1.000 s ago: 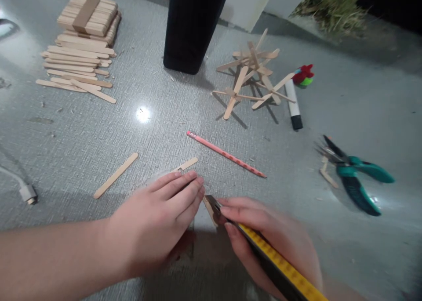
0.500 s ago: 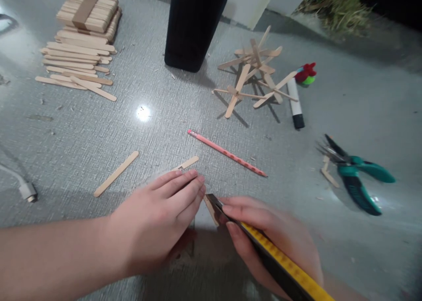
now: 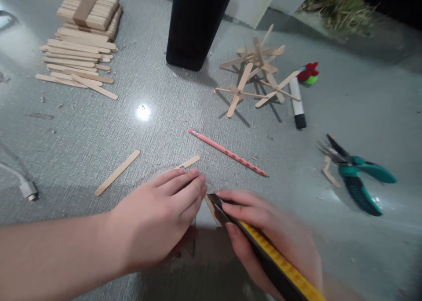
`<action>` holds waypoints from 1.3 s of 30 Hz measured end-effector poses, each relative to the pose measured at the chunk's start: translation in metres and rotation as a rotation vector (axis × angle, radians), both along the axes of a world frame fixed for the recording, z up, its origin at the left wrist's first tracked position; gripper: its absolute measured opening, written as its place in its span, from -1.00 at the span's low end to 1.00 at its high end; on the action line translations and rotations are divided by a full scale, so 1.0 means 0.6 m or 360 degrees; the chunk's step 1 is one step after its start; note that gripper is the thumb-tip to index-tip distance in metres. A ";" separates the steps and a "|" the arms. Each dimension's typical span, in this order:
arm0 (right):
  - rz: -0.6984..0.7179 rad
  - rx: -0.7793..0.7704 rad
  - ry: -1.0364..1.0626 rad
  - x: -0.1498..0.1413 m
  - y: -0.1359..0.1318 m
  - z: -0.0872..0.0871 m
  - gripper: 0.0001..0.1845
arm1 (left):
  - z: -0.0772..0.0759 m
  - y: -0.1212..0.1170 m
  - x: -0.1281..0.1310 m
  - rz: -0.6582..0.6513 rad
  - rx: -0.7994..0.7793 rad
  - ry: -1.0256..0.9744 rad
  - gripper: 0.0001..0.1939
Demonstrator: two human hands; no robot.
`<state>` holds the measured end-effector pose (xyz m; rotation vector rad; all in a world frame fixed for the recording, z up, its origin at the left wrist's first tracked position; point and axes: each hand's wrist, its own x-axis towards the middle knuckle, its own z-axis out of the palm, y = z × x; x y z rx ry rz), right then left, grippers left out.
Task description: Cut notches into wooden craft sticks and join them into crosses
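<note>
My right hand (image 3: 267,230) is wrapped round a yellow and black utility knife (image 3: 280,257). The knife's blade lies on a wooden craft stick (image 3: 211,207), whose end pokes out below the fingers of my left hand (image 3: 165,206). Those fingers are pressed together and bent over the stick, hiding most of it. Just beyond my left fingertips another craft stick (image 3: 191,161) with a notch cut in it shows partly on the table. A whole craft stick (image 3: 118,172) lies to the left of it.
A pink pencil (image 3: 227,152) lies ahead of my hands. Green-handled pliers (image 3: 356,173) and a white marker (image 3: 297,103) are at the right. Joined sticks (image 3: 253,72) stand beyond, beside a black box (image 3: 198,24). Loose sticks (image 3: 72,59) and bundled sticks (image 3: 89,6) lie far left, a cable plug (image 3: 29,190) nearer.
The right hand and the knife have shifted slightly, the handle end moving a little left. The left hand stays in place over the stick. The whole view has moved slightly.
</note>
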<state>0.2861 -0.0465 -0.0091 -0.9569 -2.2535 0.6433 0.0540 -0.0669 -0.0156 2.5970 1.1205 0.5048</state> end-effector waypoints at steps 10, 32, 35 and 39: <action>0.0063 -0.0049 -0.0012 0.001 0.005 0.003 -0.69 | 0.000 0.002 0.000 -0.0012 0.0085 0.0043 -0.61; 0.0087 -0.0063 -0.0049 0.009 0.004 0.000 -0.67 | 0.001 0.004 -0.001 -0.0062 0.0026 0.0049 -0.61; 0.0084 -0.0052 -0.0055 0.009 0.005 0.002 -0.67 | 0.001 0.005 -0.001 -0.0058 0.0003 0.0042 -0.63; 0.0070 -0.0064 -0.0014 0.005 0.006 0.002 -0.65 | 0.002 0.005 0.000 -0.0046 -0.0023 -0.0010 -0.65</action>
